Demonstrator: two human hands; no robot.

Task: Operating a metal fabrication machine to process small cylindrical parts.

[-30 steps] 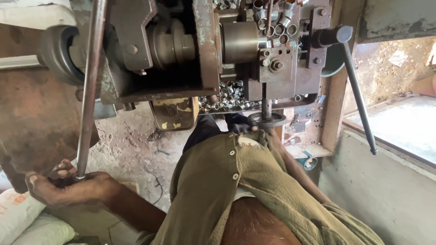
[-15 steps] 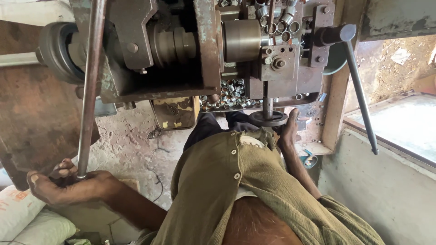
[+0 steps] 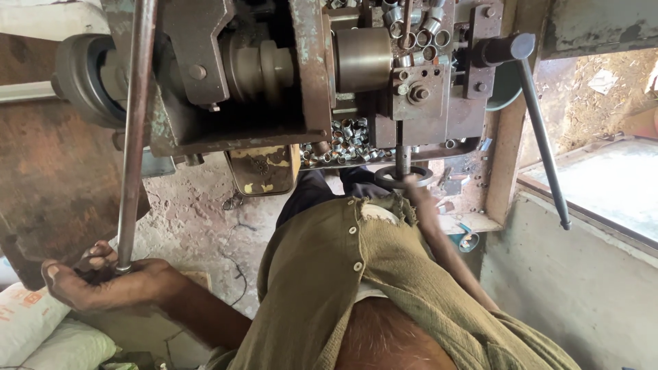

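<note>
Head view: left hand [image 3: 103, 281] grips lever rod [image 3: 133, 137], right hand [image 3: 415, 183] touching handwheel [image 3: 403, 177].

A long steel lever [image 3: 134, 130] ran off the top edge, its lower end buried in the left hand [image 3: 103, 281]. The right hand [image 3: 413, 183] was motion-blurred at a small handwheel [image 3: 403, 177], its grip unreadable. The machine [image 3: 301, 75] was cropped above.

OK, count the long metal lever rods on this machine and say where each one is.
2. One lever rod runs down the machine's left side into the left hand. The other lever rod slants down at right, untouched. More may be hidden.
</note>
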